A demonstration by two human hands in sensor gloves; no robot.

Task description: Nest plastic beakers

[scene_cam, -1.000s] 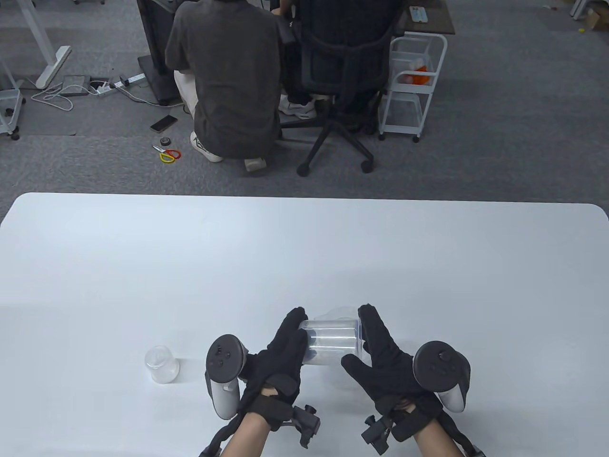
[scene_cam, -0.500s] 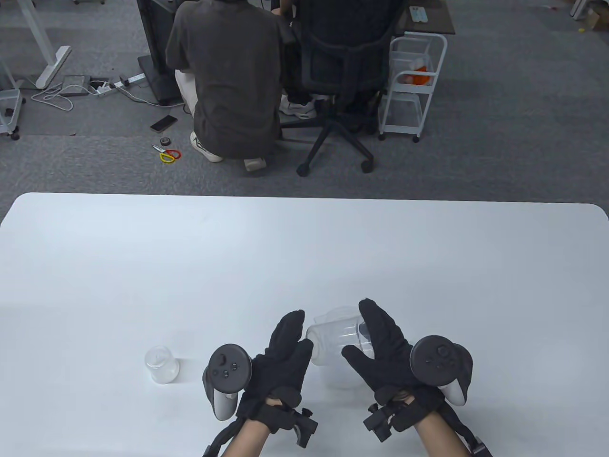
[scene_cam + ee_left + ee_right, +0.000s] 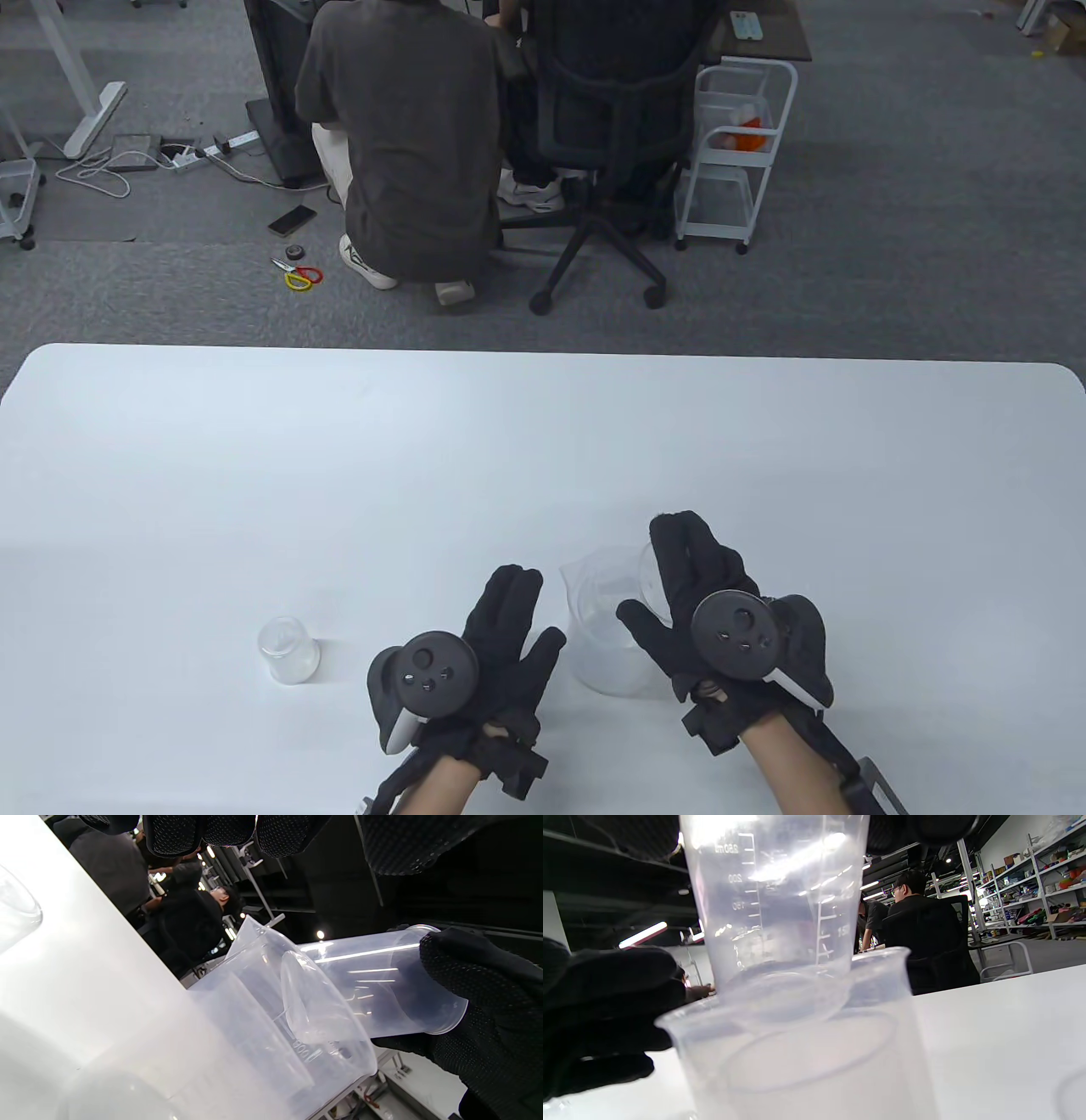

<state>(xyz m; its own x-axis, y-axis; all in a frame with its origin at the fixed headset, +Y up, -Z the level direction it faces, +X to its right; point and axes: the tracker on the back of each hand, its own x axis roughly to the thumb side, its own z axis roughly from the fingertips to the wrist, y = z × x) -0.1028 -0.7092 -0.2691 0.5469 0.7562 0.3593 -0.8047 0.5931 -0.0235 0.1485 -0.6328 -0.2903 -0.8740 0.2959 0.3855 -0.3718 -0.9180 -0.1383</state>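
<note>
A large clear beaker point(image 3: 604, 658) stands on the white table point(image 3: 543, 441) between my hands; the wrist views show a second beaker wall inside it point(image 3: 254, 1035). My right hand point(image 3: 649, 569) grips a graduated clear beaker point(image 3: 780, 899) near its rim and holds it bottom-down, slightly tilted, with its base just inside the large beaker's mouth point(image 3: 806, 1052). It also shows in the left wrist view point(image 3: 373, 984). My left hand point(image 3: 534, 607) is open and empty, just left of the large beaker and apart from it. A small clear beaker point(image 3: 288, 649) stands alone further left.
The table's far half is bare white. Beyond the far edge, on the carpet, are a crouching person point(image 3: 399, 136), an office chair point(image 3: 611, 144) and a white wire cart point(image 3: 734, 144).
The graduated beaker lay sideways between both hands. My left hand let go and drew back, open. My right hand turned the beaker upright and brought its base into the large beaker's mouth.
</note>
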